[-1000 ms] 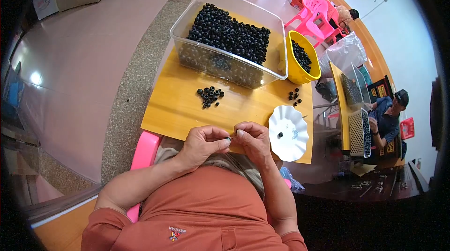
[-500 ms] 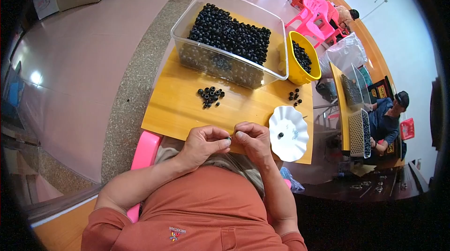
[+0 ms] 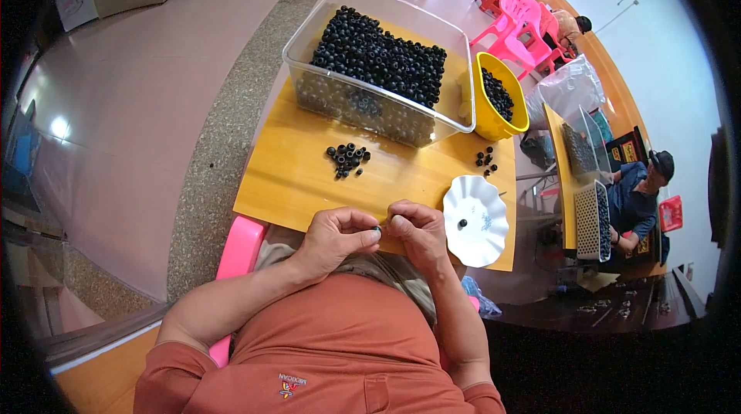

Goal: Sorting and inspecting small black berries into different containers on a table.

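Over the table's near edge my left hand (image 3: 338, 238) pinches a small black bead (image 3: 377, 229) between thumb and forefinger. Close beside it, my right hand (image 3: 418, 235) is closed in a pinch; whatever its fingertips hold is too small to make out. Loose black beads (image 3: 348, 157) lie in a small pile beyond my left hand. To the right of my right hand sits a white scalloped dish (image 3: 482, 196) with one black bead (image 3: 462, 223) in it.
A clear plastic bin (image 3: 378, 113) of black beads stands on the wooden table (image 3: 285, 182), a yellow tub (image 3: 498, 130) of beads at its right. Several beads (image 3: 485, 157) lie below the tub. Further right, another person (image 3: 634, 198) sits by a perforated basket (image 3: 586, 217).
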Demonstrator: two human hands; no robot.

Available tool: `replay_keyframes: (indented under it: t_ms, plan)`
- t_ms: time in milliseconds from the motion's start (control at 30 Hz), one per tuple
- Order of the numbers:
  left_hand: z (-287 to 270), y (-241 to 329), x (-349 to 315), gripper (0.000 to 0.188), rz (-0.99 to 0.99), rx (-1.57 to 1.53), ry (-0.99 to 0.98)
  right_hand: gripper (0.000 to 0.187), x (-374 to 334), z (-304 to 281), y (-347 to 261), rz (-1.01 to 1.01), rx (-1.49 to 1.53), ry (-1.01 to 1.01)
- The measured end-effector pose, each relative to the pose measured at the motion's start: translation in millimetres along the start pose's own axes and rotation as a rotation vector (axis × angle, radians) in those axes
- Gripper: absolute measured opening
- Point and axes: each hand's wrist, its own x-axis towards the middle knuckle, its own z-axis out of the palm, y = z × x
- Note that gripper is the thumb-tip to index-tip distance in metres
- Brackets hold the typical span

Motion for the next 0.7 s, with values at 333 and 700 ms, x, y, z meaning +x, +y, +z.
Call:
replay_keyframes:
  t_ms: [333, 700]
  plan:
    - [0.3, 0.6, 0.5, 0.017, 0.015, 0.027, -0.011, 0.011, 2.5, -1.4, -1.2, -0.086, -0.052, -0.090]
    - [1.0, 1.4, 0.0, 0.017, 0.005, 0.007, 0.000, 0.005, 1.8, -0.8, -0.5, -0.133, -0.163, -0.024]
